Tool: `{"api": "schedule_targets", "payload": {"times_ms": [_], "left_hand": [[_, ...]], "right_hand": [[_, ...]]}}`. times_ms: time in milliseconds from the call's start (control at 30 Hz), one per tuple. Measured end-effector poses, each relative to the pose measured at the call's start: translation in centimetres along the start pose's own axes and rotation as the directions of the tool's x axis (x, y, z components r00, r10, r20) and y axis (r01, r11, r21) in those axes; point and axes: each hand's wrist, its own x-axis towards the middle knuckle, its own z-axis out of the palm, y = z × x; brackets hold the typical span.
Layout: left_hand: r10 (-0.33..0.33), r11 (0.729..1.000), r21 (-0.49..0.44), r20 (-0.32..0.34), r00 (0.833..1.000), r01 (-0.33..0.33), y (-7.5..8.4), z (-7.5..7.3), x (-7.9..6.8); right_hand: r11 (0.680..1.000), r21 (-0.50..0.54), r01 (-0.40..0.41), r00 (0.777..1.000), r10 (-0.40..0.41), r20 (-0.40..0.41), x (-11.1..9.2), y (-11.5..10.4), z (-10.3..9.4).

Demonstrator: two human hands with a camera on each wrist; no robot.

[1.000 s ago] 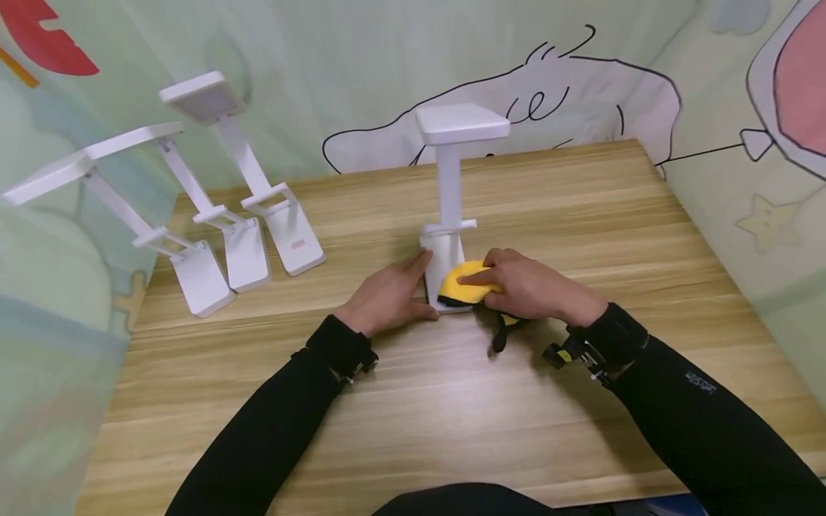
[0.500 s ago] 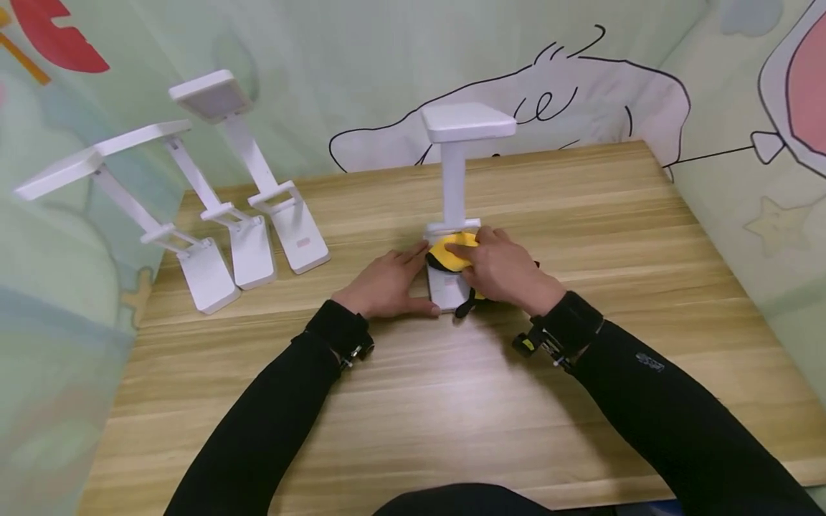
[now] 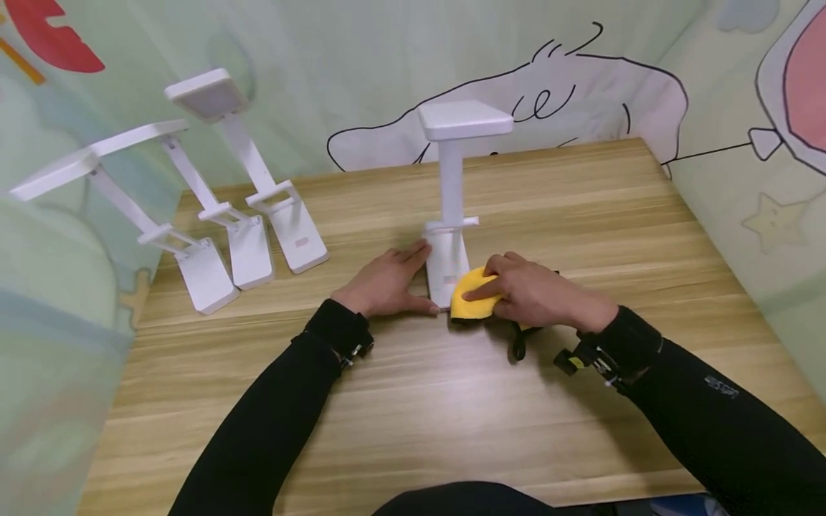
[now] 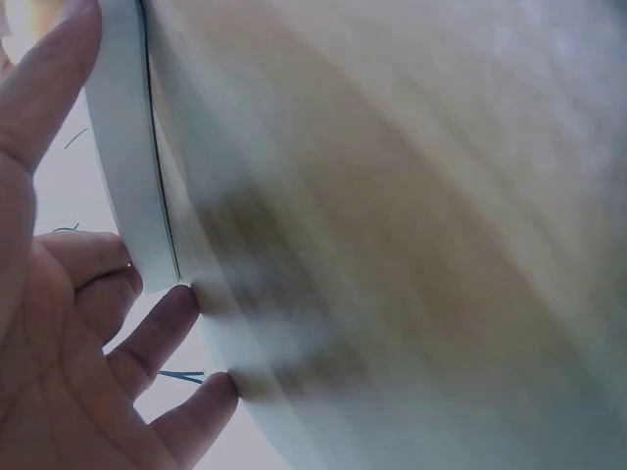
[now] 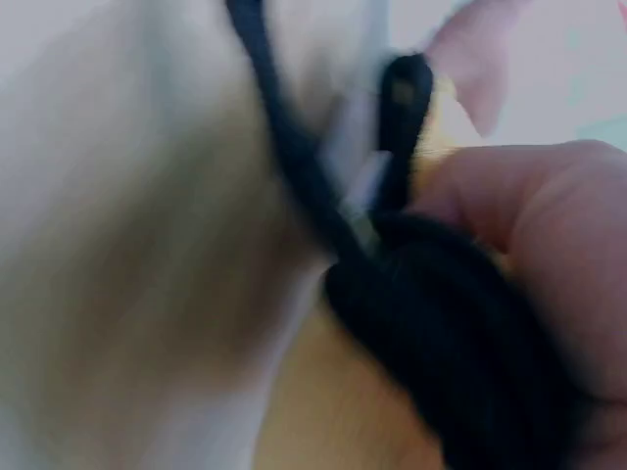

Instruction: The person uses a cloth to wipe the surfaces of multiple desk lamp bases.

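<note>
A white desk lamp (image 3: pixel 452 183) stands upright near the middle of the wooden table. Against the left side of its base my left hand (image 3: pixel 386 281) rests, fingers extended and thumb at the front corner. In the left wrist view the fingertips (image 4: pixel 181 302) touch the base's side (image 4: pixel 132 166) and the table. My right hand (image 3: pixel 537 288) pinches a yellow cleaning cloth (image 3: pixel 474 297) with black edging, at the front right corner of the base. A black loop (image 3: pixel 518 344) hangs from the cloth. Black trim (image 5: pixel 441 313) blurs across the right wrist view.
Several more things stand around: three white desk lamps, the left one (image 3: pixel 205 276), middle one (image 3: pixel 250 254) and right one (image 3: pixel 298 236), sit close together at the table's back left. A printed fabric wall (image 3: pixel 290 64) borders the table (image 3: pixel 400 423) behind and on both sides.
My right hand slid the yellow cloth up the lamp's base toward the stem, then back down to its front right corner. My left hand stayed at the base.
</note>
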Motion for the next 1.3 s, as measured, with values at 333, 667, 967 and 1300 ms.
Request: {"api": "schedule_targets", "payload": {"times_ms": [333,667,967,1300], "left_hand": [[-0.002,1.0,0.002,-0.005,1.0,0.002,0.1,0.1,0.4],[-0.022,0.999,0.028,-0.001,1.0,0.022,0.3,0.0,0.2],[0.008,1.0,0.025,-0.019,1.0,-0.008,0.2,0.2,0.5],[-0.015,0.999,0.034,-0.005,1.0,0.015,0.4,0.3,0.5]], "right_hand": [[0.957,0.021,-0.288,0.948,0.288,-0.132,3.4,0.6,0.9],[0.965,0.241,-0.105,0.992,0.086,0.087,0.4,0.2,0.6],[0.952,0.148,-0.267,0.961,0.275,-0.035,3.2,2.2,-0.1],[0.939,0.119,-0.324,0.941,0.332,-0.061,3.9,1.2,1.5]]}}
